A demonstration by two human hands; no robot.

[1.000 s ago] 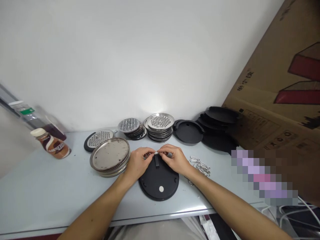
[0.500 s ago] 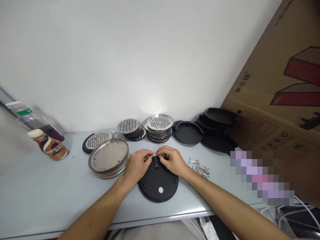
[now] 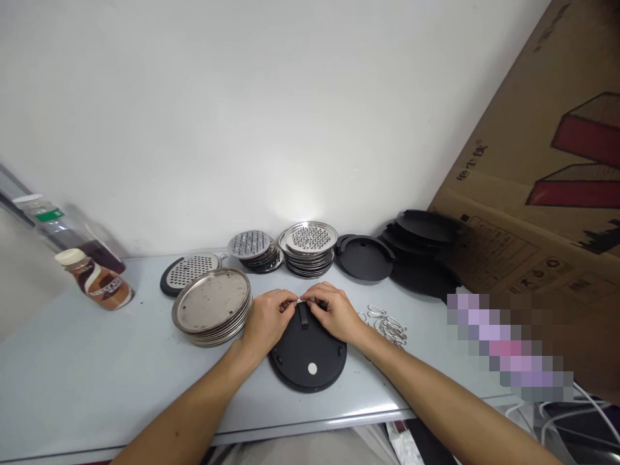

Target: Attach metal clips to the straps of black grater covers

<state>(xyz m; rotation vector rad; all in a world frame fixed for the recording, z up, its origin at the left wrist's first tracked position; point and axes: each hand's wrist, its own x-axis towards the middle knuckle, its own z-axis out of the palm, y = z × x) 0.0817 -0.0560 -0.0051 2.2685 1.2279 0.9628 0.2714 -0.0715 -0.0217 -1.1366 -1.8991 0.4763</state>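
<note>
A round black plastic base (image 3: 310, 349) lies on the table in front of me, with a white round sticker, small feet and a raised tab near its far edge. At that far edge my left hand (image 3: 268, 318) pinches one side of a small metal wire clip (image 3: 301, 300). My right hand (image 3: 334, 311) pinches its other side, fingertips almost meeting the left ones. Fingers hide most of the clip, so how it sits on the base cannot be made out. Just right of my right hand lies a loose pile of wire clips (image 3: 387, 326).
Left of my hands stands a stack of round metal plates (image 3: 213, 300). Behind are a black-rimmed grater (image 3: 191, 272), stacked grater discs (image 3: 249, 245), more discs (image 3: 310, 239) and black bases (image 3: 365, 258). Two bottles, one a coffee bottle (image 3: 99, 284), stand far left; a cardboard box (image 3: 508, 213) rises right.
Both hands stay at the far edge of the base, and their fingertips have come slightly closer together over the clip. The view has shifted very slightly.
</note>
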